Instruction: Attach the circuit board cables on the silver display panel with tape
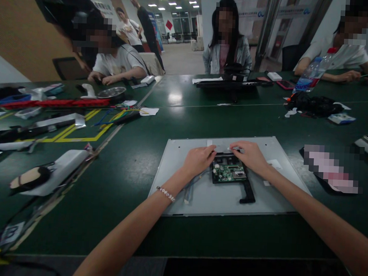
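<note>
A flat light-grey metal panel (177, 162) lies on the table in front of me. On its middle sits a black plastic frame (248, 192) with a green circuit board (226, 173) in it and an arm that hooks toward me. My left hand (200, 158) wears a beaded bracelet and pinches the frame's far left corner. With fingers closed, my right hand (248, 156) grips the far right corner. My fingers partly hide the frame's far edge. Thin cables (188, 191) run across the panel on the left.
A phone (331, 171) lies right of the panel. A white and black device (54, 173), red strip (57, 103) and wires lie left. Plastic bottles (310, 76) and a black cable bundle (313, 105) stand back right. Several people sit or stand across the green table (116, 216).
</note>
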Motion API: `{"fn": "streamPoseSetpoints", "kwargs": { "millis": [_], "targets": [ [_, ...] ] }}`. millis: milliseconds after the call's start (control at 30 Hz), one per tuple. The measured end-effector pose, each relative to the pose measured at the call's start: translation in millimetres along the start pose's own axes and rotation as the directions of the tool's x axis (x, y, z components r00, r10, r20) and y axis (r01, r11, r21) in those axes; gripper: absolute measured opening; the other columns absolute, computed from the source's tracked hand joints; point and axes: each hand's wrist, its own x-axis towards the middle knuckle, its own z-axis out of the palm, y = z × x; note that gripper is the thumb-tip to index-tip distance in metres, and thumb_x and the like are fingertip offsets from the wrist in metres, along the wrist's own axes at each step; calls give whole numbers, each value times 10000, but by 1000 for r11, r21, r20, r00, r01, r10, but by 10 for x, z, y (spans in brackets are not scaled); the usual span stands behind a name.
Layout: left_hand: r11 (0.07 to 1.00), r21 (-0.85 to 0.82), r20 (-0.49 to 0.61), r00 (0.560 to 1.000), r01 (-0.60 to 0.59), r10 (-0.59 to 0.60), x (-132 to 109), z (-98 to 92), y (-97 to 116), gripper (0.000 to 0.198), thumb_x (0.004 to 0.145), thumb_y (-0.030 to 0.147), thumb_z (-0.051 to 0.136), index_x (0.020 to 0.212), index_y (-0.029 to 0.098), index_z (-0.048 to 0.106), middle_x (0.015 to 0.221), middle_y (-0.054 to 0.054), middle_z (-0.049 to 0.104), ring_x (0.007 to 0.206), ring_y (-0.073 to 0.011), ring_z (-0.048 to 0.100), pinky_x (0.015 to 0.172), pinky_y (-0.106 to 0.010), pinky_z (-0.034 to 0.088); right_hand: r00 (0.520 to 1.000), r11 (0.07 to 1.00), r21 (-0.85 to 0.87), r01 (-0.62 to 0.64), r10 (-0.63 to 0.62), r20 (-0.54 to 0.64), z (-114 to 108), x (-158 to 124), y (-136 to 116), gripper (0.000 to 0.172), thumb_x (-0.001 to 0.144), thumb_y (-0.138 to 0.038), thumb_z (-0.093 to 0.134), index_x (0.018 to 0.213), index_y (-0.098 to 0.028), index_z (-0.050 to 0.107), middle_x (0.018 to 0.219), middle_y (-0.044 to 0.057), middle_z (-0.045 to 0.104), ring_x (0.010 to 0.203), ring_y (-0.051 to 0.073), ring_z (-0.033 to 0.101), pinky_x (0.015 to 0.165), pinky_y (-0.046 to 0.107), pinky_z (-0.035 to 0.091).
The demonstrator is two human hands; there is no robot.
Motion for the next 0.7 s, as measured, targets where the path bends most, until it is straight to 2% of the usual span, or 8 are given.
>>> {"fn": "streamPoseSetpoints", "kwargs": {
  "millis": [267,500,700],
  "targets": [
    [999,8,38,999,-35,34,12,-31,8,279,980,317,420,1057,207,665,931,-55,727,790,-175,665,666,-261,432,1000,998,71,-3,2,4,48,-117,45,189,820,-132,570,882,-231,719,971,37,753,934,218,694,918,407,515],
    [999,32,43,999,-7,6,12,-39,17,311,983,339,402,1079,219,672,935,-51,734,757,-169,665,629,-256,407,1000,997,79,-12,13,-19,35,-124,42,209,814,-113,558,858,-229,727,972,38,753,949,213,695,935,421,514],
    [1000,-6,39,999,10,-10,12,-43,15,309,973,353,423,1110,218,665,956,-51,739,787,-176,682,651,-251,436,1000,999,55,3,-3,-7,26,-119,11,227,801,-118,540,859,-220,734,984,53,752,959,220,693,953,420,508]
  ]
}}
